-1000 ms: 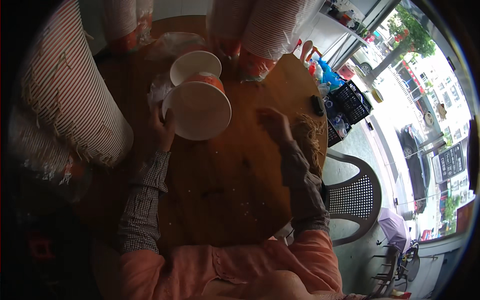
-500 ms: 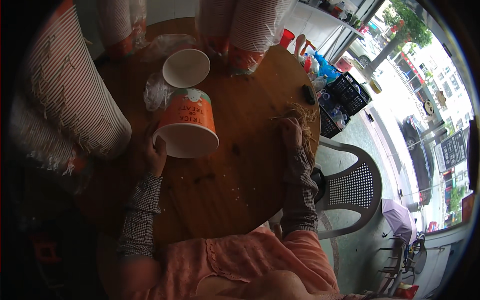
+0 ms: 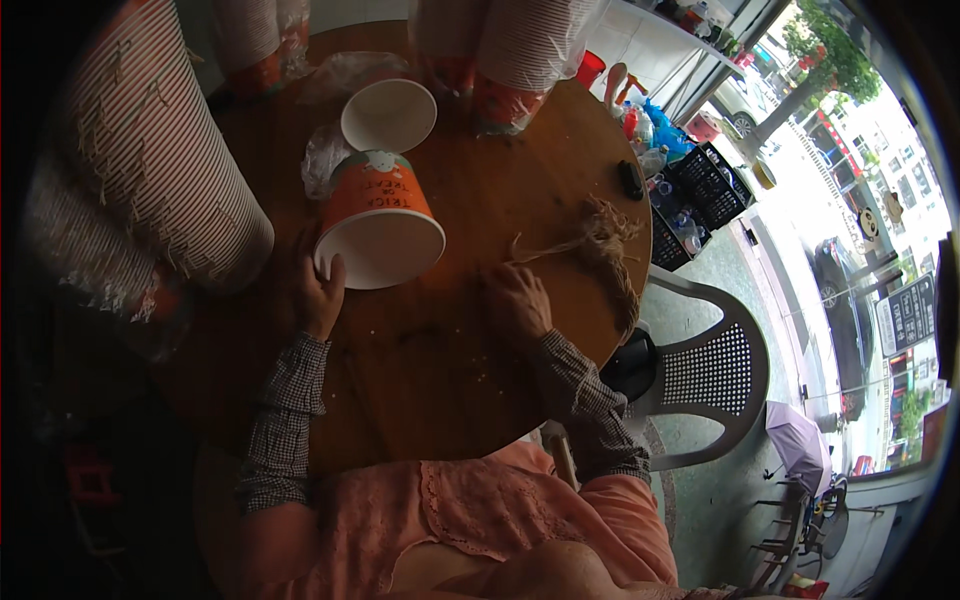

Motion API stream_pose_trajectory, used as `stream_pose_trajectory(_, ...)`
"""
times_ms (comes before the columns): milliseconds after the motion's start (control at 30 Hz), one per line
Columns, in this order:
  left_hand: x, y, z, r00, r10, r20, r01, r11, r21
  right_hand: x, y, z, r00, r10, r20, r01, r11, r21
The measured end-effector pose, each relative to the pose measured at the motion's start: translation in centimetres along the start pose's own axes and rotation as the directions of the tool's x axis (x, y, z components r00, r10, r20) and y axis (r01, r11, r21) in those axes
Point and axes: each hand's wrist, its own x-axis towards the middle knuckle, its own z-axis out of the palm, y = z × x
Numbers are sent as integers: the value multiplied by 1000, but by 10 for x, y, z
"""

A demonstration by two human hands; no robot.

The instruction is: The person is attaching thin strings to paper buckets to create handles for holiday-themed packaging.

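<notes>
An orange paper bucket (image 3: 378, 190) with a white inside lies tipped over on the round table, its mouth facing me. My left hand (image 3: 320, 295) grips it at the left of the rim, thumb at the mouth and fingers partly hidden in shadow. To the right, my right hand (image 3: 520, 298) is low over the tabletop with curled fingers, apparently pinching thin raffia strands. Those strands run to a tan raffia bundle (image 3: 605, 240) at the table's right edge. Behind the bucket sits another paper bucket (image 3: 390, 115), its white inside showing.
Tall stacks of nested paper buckets (image 3: 185, 170) rise at the left, with more wrapped stacks (image 3: 520, 60) at the back. Crumpled clear plastic (image 3: 322, 160) lies beside the buckets. A small black object (image 3: 630, 180) is near the right edge, a grey chair (image 3: 710, 370) beyond it.
My right hand has moved left from the raffia bundle toward the table's middle, and strands now trail toward it. My left hand stays at the bucket's rim. The view has shifted slightly.
</notes>
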Motion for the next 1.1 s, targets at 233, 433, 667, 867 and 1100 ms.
stream_pose_trajectory(233,3,17,-9,992,54,-118,-50,998,42,5,-7,-29,991,40,-126,22,889,457)
stream_pose_trajectory(433,-22,35,-2,972,209,-107,-215,975,-48,11,-10,-16,996,-85,26,59,849,525)
stream_pose_trajectory(667,-32,109,50,923,145,356,-117,988,-99,38,-17,-9,982,-171,82,123,904,409)
stream_pose_trajectory(867,-36,108,72,871,190,453,-244,968,63,27,-11,-13,991,-27,132,-25,926,377)
stream_pose_trajectory(1100,-41,101,82,832,102,546,-222,962,157,12,49,-9,998,53,-27,-44,967,250)
